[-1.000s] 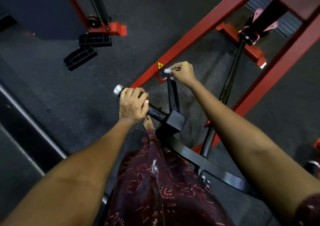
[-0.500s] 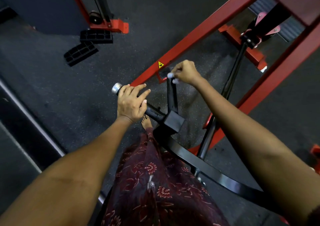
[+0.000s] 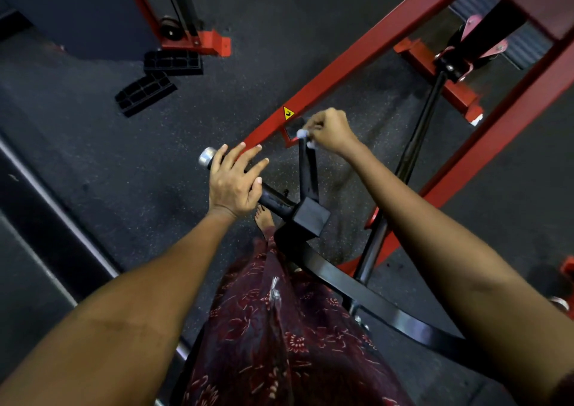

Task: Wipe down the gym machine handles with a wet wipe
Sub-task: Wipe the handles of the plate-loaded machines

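Two black handles branch from a black block (image 3: 310,216) on the machine's curved arm. The left handle (image 3: 273,202) ends in a silver cap (image 3: 207,156); my left hand (image 3: 233,182) lies over it with fingers straightened and spread. The upright handle (image 3: 307,169) rises to a pale end. My right hand (image 3: 330,132) is curled around that top end, pinching a small white wet wipe (image 3: 302,134) against it. Most of the wipe is hidden inside the fist.
Red frame beams (image 3: 348,60) run diagonally behind the handles, with a black rod (image 3: 416,144) to the right. Two black ribbed blocks (image 3: 146,91) and another red machine base (image 3: 198,42) lie far left on the dark rubber floor. My patterned skirt and a bare foot (image 3: 264,220) are below.
My left hand has let go of the left handle, its fingers uncurling and spreading over it. My right hand stays at the top of the upright handle with the wipe.
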`<state>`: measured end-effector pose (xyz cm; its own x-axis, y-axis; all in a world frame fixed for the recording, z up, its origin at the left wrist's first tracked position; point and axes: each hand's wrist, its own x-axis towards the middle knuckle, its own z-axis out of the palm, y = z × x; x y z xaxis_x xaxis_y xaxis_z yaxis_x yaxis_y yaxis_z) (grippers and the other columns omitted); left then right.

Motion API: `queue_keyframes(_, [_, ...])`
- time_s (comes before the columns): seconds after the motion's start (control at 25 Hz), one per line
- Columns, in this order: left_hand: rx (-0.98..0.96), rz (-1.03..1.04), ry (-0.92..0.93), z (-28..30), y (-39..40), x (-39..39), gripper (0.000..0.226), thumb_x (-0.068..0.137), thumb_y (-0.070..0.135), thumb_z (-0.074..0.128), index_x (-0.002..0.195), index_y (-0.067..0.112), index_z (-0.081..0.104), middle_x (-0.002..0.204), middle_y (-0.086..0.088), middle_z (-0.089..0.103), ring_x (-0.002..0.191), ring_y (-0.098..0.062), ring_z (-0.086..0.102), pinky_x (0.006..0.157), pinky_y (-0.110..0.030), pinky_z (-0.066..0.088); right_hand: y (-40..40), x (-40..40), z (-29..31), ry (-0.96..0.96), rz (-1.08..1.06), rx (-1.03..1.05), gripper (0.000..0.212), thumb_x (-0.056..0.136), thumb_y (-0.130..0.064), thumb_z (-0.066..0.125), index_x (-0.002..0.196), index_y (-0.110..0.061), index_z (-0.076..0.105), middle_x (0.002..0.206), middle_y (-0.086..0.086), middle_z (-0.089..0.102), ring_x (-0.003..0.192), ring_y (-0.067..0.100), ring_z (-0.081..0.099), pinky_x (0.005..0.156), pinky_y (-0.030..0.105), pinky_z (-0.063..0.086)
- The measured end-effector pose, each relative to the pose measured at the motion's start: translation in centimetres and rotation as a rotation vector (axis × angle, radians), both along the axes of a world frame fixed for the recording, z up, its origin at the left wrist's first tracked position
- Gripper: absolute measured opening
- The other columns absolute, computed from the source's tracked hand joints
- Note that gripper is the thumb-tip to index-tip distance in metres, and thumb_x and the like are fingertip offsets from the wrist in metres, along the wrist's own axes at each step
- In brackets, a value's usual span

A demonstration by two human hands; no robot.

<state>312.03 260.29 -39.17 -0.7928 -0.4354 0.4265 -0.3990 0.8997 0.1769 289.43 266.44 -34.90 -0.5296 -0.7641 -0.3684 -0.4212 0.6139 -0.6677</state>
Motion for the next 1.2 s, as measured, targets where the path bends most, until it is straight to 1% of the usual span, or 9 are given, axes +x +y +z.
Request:
queue_keyframes(0.12, [-0.014, -0.009, -0.001, -0.1, 0.0, 0.0, 0.042, 0.084, 0.026, 0.036, 0.099, 0.012, 0.073, 0.118, -0.011, 0.065, 0.113, -0.033, 0.053, 0.103, -0.045, 0.028, -0.9, 1.1, -1.5, 0.088, -0.041, -0.004, 0.008, 0.081, -0.003, 0.064, 0.083, -0.001, 0.072, 0.067, 0.002, 0.062, 0.062, 0.008, 0.063, 0.075, 0.031, 0.055])
queue_keyframes(0.24, [-0.009, 0.001, -0.001, 0.0, 0.0, 0.0, 0.043, 0.084, 0.026, 0.036, 0.099, 0.012, 0.074, 0.117, -0.011, 0.066, 0.113, -0.032, 0.053, 0.102, -0.045, 0.028, 0.8, 2.4, -1.9, 0.220, 0.088, 0.061, 0.018, 0.081, 0.001, 0.059, 0.088, -0.005, 0.073, 0.093, 0.013, 0.063, 0.091, 0.028, 0.061, 0.080, 0.035, 0.050])
queue_keyframes(0.32, [0.000, 0.002, -0.001, 0.0, 0.0, -0.1, 0.043, 0.084, 0.026, 0.036, 0.098, 0.012, 0.074, 0.116, -0.011, 0.066, 0.112, -0.031, 0.052, 0.102, -0.044, 0.029, 2.4, 2.5, -0.9, 0.187, 0.143, 0.087, 0.016, 0.081, 0.001, 0.062, 0.091, -0.004, 0.073, 0.096, 0.015, 0.066, 0.087, 0.022, 0.063, 0.076, 0.030, 0.051])
queue_keyframes(0.44, [0.004, 0.005, 0.005, 0.1, 0.1, 0.0, 0.044, 0.084, 0.026, 0.035, 0.097, 0.012, 0.074, 0.114, -0.011, 0.067, 0.111, -0.030, 0.051, 0.101, -0.043, 0.030, 2.7, 0.8, 0.9, 0.001, 0.181, 0.152, 0.007, 0.078, -0.005, 0.072, 0.085, -0.002, 0.073, 0.072, 0.007, 0.069, 0.059, 0.004, 0.059, 0.056, 0.013, 0.048])
queue_keyframes(0.52, [0.011, 0.001, 0.003, 0.2, 0.0, -0.1, 0.044, 0.085, 0.027, 0.035, 0.098, 0.012, 0.074, 0.115, -0.011, 0.066, 0.110, -0.030, 0.052, 0.101, -0.043, 0.029, 0.9, -0.8, 0.4, 0.033, 0.070, 0.092, 0.006, 0.079, -0.007, 0.072, 0.082, -0.002, 0.073, 0.060, 0.002, 0.067, 0.047, -0.001, 0.057, 0.053, 0.012, 0.049])
queue_keyframes(0.72, [0.010, 0.003, -0.008, 0.1, 0.0, 0.0, 0.044, 0.085, 0.027, 0.034, 0.098, 0.012, 0.073, 0.115, -0.011, 0.066, 0.108, -0.031, 0.055, 0.101, -0.043, 0.030, -0.2, 0.1, -2.2, 0.190, 0.117, 0.069, 0.015, 0.083, -0.006, 0.065, 0.095, 0.000, 0.072, 0.082, 0.010, 0.066, 0.084, 0.021, 0.066, 0.081, 0.028, 0.053])
queue_keyframes(0.92, [0.010, 0.014, -0.007, 0.1, 0.1, 0.0, 0.045, 0.085, 0.028, 0.034, 0.098, 0.012, 0.073, 0.114, -0.011, 0.066, 0.107, -0.030, 0.054, 0.099, -0.043, 0.031, 1.6, 0.2, 0.0, 0.103, 0.400, 0.200, 0.013, 0.081, -0.004, 0.069, 0.092, -0.004, 0.073, 0.082, 0.000, 0.059, 0.065, 0.003, 0.051, 0.052, 0.004, 0.040])
queue_keyframes(1.0, [0.017, 0.013, -0.012, 0.0, 0.0, 0.0, 0.045, 0.085, 0.028, 0.034, 0.099, 0.012, 0.073, 0.115, -0.011, 0.066, 0.105, -0.031, 0.057, 0.100, -0.042, 0.031, 0.1, -0.4, 0.1, 0.119, 0.382, 0.195, 0.012, 0.081, -0.001, 0.065, 0.089, -0.005, 0.074, 0.087, 0.010, 0.068, 0.071, 0.010, 0.058, 0.053, 0.009, 0.042])
queue_keyframes(1.2, [0.020, 0.013, -0.022, 0.1, 0.1, 0.0, 0.044, 0.085, 0.028, 0.034, 0.098, 0.012, 0.073, 0.113, -0.011, 0.067, 0.100, -0.033, 0.060, 0.099, -0.042, 0.031, -1.0, 1.1, -1.0, 0.304, 0.295, 0.195, 0.016, 0.085, -0.002, 0.059, 0.096, -0.001, 0.070, 0.101, 0.017, 0.058, 0.099, 0.034, 0.060, 0.086, 0.036, 0.048])
